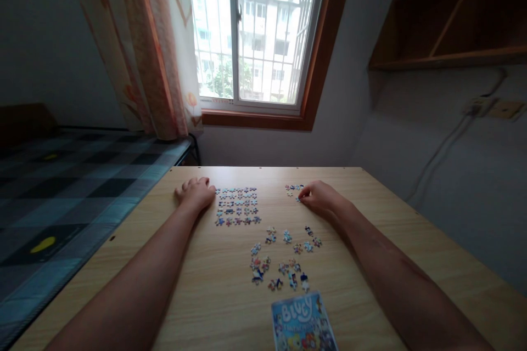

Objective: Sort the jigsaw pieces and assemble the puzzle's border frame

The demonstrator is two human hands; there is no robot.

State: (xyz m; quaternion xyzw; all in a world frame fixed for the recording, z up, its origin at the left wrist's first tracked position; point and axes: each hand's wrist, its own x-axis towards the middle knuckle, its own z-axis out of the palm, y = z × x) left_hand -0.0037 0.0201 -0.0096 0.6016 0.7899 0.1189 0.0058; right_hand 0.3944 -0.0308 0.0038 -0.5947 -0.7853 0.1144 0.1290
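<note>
My right hand (323,196) pinches a small light-blue jigsaw piece (298,199) low over the far right of the table. Just beyond it lies a short row of jigsaw pieces (294,187). On the far left, my left hand (195,193) rests on the tabletop with its fingers apart, beside a block of jigsaw pieces (237,204) laid out in several straight rows. Nearer to me, loose jigsaw pieces (295,266) are scattered over the middle. At the near edge of view lies a blue puzzle box (303,321) with "BLUEY" printed on it.
The pale wooden table (206,285) reaches toward a window (263,38) with a curtain (144,49) at its left. A bed with a checked cover (90,159) borders the table's left side. Shelves (448,16) and a cable (440,156) are on the right wall.
</note>
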